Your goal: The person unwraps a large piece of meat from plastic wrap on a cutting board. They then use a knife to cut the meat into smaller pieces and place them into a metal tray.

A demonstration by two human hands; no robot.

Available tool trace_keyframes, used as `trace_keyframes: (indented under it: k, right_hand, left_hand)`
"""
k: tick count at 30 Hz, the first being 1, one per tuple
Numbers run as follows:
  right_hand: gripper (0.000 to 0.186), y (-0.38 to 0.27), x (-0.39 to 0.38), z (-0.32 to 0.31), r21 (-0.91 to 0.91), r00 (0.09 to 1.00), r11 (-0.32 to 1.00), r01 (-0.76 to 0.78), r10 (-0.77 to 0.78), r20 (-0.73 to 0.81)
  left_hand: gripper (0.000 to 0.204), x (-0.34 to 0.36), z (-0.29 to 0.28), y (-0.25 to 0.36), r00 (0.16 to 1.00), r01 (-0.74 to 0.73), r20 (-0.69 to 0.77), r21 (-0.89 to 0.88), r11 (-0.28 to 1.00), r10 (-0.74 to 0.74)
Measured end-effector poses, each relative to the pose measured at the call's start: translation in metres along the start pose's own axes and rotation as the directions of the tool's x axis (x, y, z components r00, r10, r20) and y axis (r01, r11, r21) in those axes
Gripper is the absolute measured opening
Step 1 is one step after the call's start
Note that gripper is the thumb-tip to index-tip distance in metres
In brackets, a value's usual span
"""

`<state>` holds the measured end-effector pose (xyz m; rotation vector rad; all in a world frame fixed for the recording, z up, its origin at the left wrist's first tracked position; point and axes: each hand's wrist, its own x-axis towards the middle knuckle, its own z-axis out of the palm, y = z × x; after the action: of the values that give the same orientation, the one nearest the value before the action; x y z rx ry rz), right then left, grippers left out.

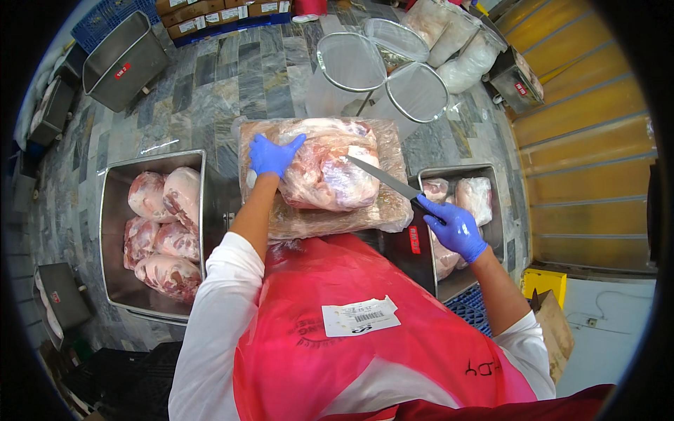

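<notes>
A large piece of raw meat (326, 165), pale with fat and pink in places, lies on a flat block covered in clear plastic (365, 221) right in front of me. My left hand (276, 156), in a blue glove, rests at the meat's left edge with its fingers spread. In my blue-gloved right hand (456, 231) is a knife (385, 177) with a long blade and a dark handle. Its blade points up and left, with the tip over the right part of the meat, close to a small white patch. Whether the tip touches the meat I cannot tell.
To the left, a steel tub (203, 238) holds several meat pieces; another steel tub (500, 217) with meat stands at the right. Beyond the block are three metal hoops with clear bags (351, 62). An upright grey tub (126, 67) and cardboard boxes (210, 17) stand farther back.
</notes>
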<state>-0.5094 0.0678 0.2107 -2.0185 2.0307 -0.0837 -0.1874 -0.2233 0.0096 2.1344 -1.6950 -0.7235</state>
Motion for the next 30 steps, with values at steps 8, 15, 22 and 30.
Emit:
trace_keyframes:
  k: [8, 15, 22, 30]
  right_hand:
    - [0.037, -0.044, 0.085, -0.082, -0.244, 0.963, 0.963, 0.111, -0.043, 0.265]
    - [0.032, -0.066, 0.134, -0.107, -0.252, 0.906, 0.959, 0.129, -0.011, 0.422]
    - [0.037, -0.054, 0.112, -0.072, -0.167, 0.909, 0.986, 0.027, 0.045, 0.415]
    - [0.054, 0.032, 0.003, 0.097, 0.013, 0.999, 0.999, -0.03, 0.03, 0.028]
  left_hand:
    - [0.119, -0.002, 0.022, 0.031, 0.965, -0.258, -0.017, 0.101, 0.961, 0.26]
    - [0.107, -0.005, 0.028, 0.023, 0.981, -0.185, 0.063, 0.017, 0.983, 0.184]
    - [0.102, -0.004, 0.028, 0.024, 0.983, -0.175, 0.059, 0.046, 0.983, 0.173]
    - [0.093, 0.017, 0.043, 0.026, 0.996, -0.071, 0.057, -0.037, 0.997, 0.073]
